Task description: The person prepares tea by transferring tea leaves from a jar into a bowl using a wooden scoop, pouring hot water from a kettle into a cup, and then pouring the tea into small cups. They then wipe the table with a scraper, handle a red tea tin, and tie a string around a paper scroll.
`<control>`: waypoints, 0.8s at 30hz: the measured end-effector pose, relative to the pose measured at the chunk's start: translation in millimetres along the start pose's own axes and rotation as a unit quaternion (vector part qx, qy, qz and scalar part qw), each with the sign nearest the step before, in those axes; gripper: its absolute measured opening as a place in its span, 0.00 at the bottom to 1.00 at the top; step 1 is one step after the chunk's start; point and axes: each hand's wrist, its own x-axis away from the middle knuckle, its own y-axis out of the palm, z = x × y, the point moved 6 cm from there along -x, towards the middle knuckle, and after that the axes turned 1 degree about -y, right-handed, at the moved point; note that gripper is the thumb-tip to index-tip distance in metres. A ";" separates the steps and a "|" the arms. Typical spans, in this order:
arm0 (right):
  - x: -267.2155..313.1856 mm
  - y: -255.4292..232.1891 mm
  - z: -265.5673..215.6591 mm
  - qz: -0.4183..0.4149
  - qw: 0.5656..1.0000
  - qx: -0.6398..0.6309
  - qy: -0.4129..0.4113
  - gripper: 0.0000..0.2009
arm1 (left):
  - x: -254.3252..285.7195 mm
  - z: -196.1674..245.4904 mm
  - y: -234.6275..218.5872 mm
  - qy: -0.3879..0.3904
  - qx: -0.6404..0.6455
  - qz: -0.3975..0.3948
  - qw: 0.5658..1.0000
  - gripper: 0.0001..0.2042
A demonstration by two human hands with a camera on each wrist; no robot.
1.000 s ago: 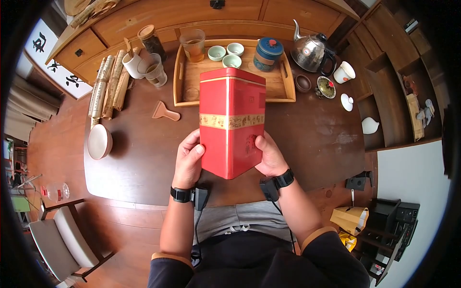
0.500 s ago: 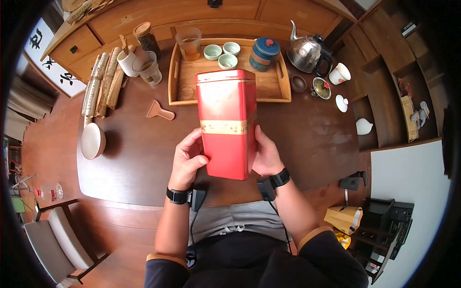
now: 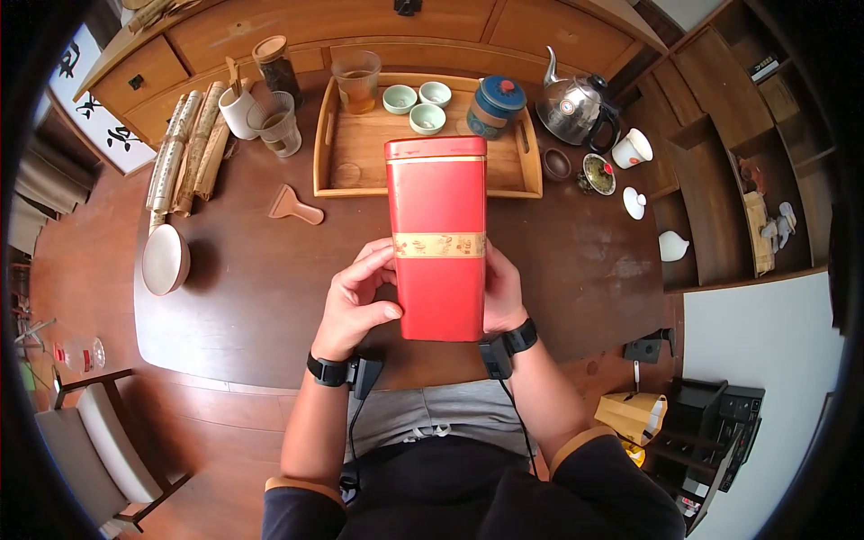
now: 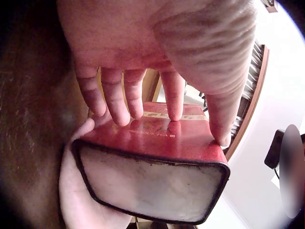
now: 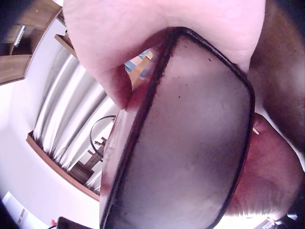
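Observation:
A tall red tin (image 3: 441, 198) with a lid and a gold patterned band stands upright between both hands, held above the table. My left hand (image 3: 353, 301) is at its left side. In the left wrist view its fingers (image 4: 114, 95) reach out nearly straight, fingertips touching the tin's printed face, thumb near the bottom edge. My right hand (image 3: 506, 288) grips the right side; the head view hides its fingers partly behind the tin. The right wrist view shows the palm against the tin's side and the pale, dark-rimmed base (image 5: 190, 124) facing the camera.
Behind the tin lies a wooden tray (image 3: 324, 175) with green cups, a glass and a blue canister (image 3: 497, 103). A kettle (image 3: 571, 112) stands right of it. A wooden scraper-shaped piece (image 3: 295, 207), a bowl (image 3: 166, 259) and rolled scrolls (image 3: 184, 148) are leftward on the table (image 3: 576, 261).
The tin has turned about its upright axis: first a corner faced the head camera, then a broad face, now one narrower plain side. The right thumb has gone out of sight behind it.

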 end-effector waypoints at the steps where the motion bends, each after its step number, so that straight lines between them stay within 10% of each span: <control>1: 0.0 -0.4 -0.2 0.002 1.000 0.000 -0.002 0.24 | -0.1 0.2 0.1 -0.001 -0.003 0.000 1.000 0.39; 24: 1.5 8.4 0.5 0.030 0.999 0.022 -0.011 0.23 | 0.5 2.4 3.0 -0.014 0.014 0.003 1.000 0.37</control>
